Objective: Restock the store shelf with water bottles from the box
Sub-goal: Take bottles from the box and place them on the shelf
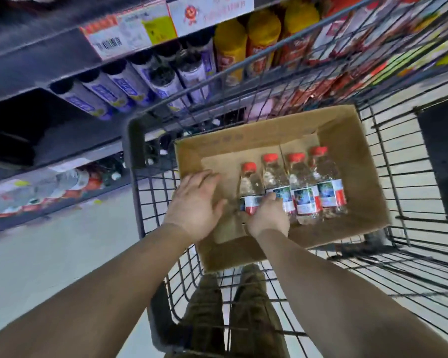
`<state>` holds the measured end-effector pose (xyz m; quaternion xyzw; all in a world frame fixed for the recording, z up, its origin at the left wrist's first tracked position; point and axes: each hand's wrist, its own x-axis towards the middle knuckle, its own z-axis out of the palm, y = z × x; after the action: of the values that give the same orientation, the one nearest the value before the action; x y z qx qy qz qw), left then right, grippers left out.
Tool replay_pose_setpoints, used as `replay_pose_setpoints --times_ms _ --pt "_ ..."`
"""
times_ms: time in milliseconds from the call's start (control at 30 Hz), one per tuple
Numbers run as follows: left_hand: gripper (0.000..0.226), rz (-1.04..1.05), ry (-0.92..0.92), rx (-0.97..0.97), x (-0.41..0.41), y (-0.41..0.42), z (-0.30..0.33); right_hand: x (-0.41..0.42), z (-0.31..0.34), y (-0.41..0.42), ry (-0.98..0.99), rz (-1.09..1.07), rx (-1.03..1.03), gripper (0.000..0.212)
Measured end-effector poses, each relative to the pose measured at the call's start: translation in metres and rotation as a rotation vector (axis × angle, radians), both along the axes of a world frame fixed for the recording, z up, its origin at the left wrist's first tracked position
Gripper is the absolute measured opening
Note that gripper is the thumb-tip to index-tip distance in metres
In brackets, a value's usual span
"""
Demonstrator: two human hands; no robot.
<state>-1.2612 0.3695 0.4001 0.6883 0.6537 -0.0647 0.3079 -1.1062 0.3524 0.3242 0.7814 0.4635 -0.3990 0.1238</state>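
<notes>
The right hand (268,214) grips the leftmost water bottle (251,188) at its label band, likely light and slick; the left hand (195,200) hovers relaxed.

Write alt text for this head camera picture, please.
A person's right hand grips the leftmost of four red-capped water bottles in a cardboard box inside a wire shopping cart, while the left hand hovers open beside it. Stocked store shelves stand to the left.

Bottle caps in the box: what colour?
Red, on all four water bottles in the cardboard box; the head view shows it.
</notes>
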Motion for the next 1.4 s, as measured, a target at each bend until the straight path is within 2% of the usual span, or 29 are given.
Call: replay_pose_setpoints --times_ms 100,233,333,400,500,600,667,733,800,833,867,900,933,967,1000,1167,1267,1333,1400 --pt "0.056 0.019 -0.026 0.016 -0.001 0.002 0.0 -0.002 -0.004 -0.008 0.073 -0.117 0.029 0.069" --pt "0.056 0.002 -0.008 0.021 -0.004 0.003 -0.001 0.0 -0.016 0.001 0.137 -0.173 -0.037 0.083" --pt "0.056 -0.003 0.013 -0.005 -0.004 0.004 0.0 0.0 -0.024 0.003 0.259 -0.254 -0.096 0.077" --pt "0.055 -0.006 0.02 -0.023 -0.001 0.005 0.003 0.005 -0.024 -0.003 0.452 -0.42 -0.129 0.062" --pt "0.053 0.047 -0.016 -0.106 0.001 0.009 0.007 0.018 -0.004 -0.004 0.892 -0.682 -0.27 0.046" --pt "0.057 0.226 -0.282 -0.416 0.005 0.012 0.01 0.032 0.017 0.004 1.251 -0.659 -0.356 0.051" --pt "0.056 0.483 -0.592 -0.71 0.009 0.012 0.015 0.036 0.027 0.011 1.391 -0.645 -0.373 0.059" --pt "0.054 0.683 -0.807 -0.879 0.011 0.013 0.017 0.034 0.034 0.016 1.476 -0.638 -0.356 0.06" --pt "0.054 0.742 -0.88 -0.865 0.011 0.014 0.012 0.031 0.038 0.021 1.39 -0.642 -0.249 0.05" --pt "0.056 0.77 -0.89 -0.832 0.012 0.014 0.009 0.031 0.036 0.024 1.236 -0.637 -0.143 0.044" --pt "0.058 0.805 -0.893 -0.8 0.013 0.014 0.008 0.033 0.032 0.027 0.984 -0.614 -0.004 0.037" --pt "0.058 0.848 -0.902 -0.775 0.014 0.013 0.005 0.037 0.023 0.028 0.654 -0.575 0.159 0.032" --pt "0.057 0.881 -0.912 -0.756 0.015 0.012 0.003 0.043 0.014 0.026 0.338 -0.482 0.264 0.033" --pt "0.056 0.895 -0.913 -0.744 0.015 0.011 0.002 0.047 0.005 0.023 0.127 -0.365 0.281 0.039" --pt "0.058 0.89 -0.904 -0.742 0.015 0.01 0.001 0.05 -0.004 0.019 0.027 -0.273 0.244 0.046" --pt "0.054 0.794 -0.807 -0.806 0.013 0.0 -0.01 0.044 -0.026 0.007 -0.028 -0.142 0.041 0.071" --pt "0.051 0.817 -0.788 -0.792 0.012 -0.003 -0.014 0.041 -0.031 0.008 0.061 -0.154 -0.063 0.08" --pt "0.054 0.854 -0.795 -0.779 0.012 -0.002 -0.014 0.043 -0.031 0.011 0.165 -0.209 -0.112 0.079" --pt "0.069 0.873 -0.813 -0.772 0.01 -0.002 -0.012 0.05 -0.028 0.014 0.262 -0.295 -0.103 0.059"
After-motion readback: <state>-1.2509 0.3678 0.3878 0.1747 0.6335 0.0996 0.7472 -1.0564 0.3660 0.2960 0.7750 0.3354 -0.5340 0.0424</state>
